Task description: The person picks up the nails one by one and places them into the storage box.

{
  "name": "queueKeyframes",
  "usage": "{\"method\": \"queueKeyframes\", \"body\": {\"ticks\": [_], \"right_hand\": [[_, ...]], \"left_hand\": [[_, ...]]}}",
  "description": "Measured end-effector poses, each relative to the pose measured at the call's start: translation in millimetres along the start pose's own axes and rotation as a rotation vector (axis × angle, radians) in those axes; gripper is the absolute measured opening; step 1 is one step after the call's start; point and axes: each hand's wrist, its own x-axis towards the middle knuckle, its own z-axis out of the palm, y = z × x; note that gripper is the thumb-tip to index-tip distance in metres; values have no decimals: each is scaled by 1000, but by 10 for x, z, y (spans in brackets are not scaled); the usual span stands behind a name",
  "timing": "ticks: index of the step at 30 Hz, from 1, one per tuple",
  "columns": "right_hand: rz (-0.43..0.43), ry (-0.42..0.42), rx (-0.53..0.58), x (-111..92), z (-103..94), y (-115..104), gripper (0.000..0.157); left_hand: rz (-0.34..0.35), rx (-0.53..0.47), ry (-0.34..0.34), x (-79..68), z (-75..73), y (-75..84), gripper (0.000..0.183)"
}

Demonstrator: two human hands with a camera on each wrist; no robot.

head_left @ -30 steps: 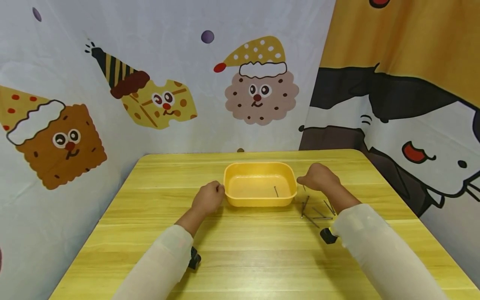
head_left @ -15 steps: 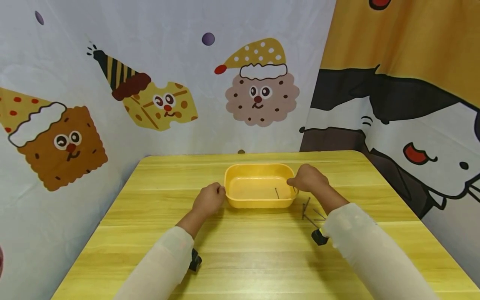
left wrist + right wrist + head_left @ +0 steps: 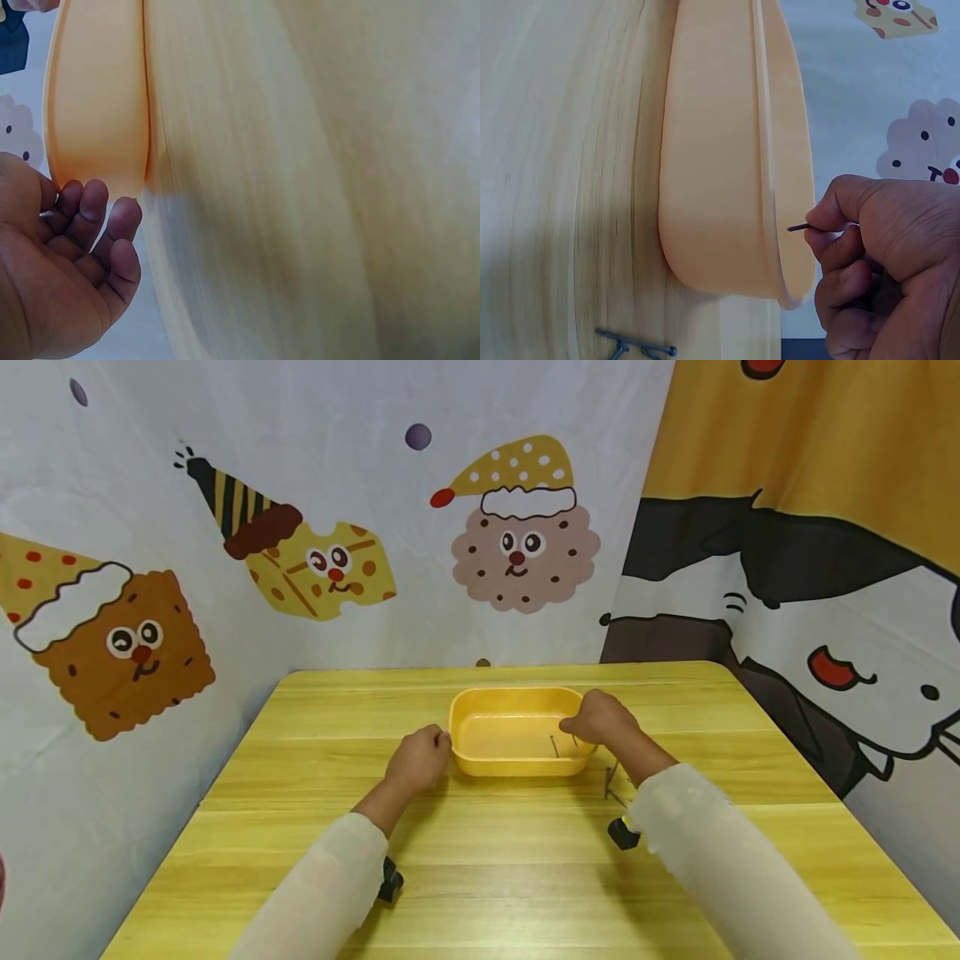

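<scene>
A yellow plastic tub (image 3: 498,767) stands upright on the table. At its left end my left hand (image 3: 416,760) grips the rim between thumb and curled fingers, as the left wrist view shows near the orange-looking wall. My right hand (image 3: 602,722) is over the tub's right end, pinching a nail (image 3: 798,227) between thumb and index finger. The tip of that nail points down inside the rim. Another nail (image 3: 554,747) lies in the tub. Several loose nails (image 3: 609,785) lie on the table to the tub's right, partly hidden by my right forearm.
The wooden table (image 3: 465,868) reaches back to a cartoon-printed cloth (image 3: 352,635). Its left and right edges are visible. A black wrist device (image 3: 623,833) sits under the right sleeve, close to the loose nails.
My right hand has moved left, carrying the nail from beside the tub to above its inside. The left hand has stayed at the tub's left rim.
</scene>
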Motion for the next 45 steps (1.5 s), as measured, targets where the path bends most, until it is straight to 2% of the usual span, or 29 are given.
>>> {"method": "queueKeyframes", "body": {"ticks": [9,24,38,45], "right_hand": [[-13,12,49,55,96,-63,44],[-43,11,54,144,198,-163,46],[-2,-18,49,190,291,-224,47],[-9,-17,42,211,334,-234,40]], "left_hand": [[3,0,1,0,10,19,38],[-10,0,9,6,17,6,37],[8,13,23,-13,30,-9,37],[7,9,27,-1,30,-7,37]]}}
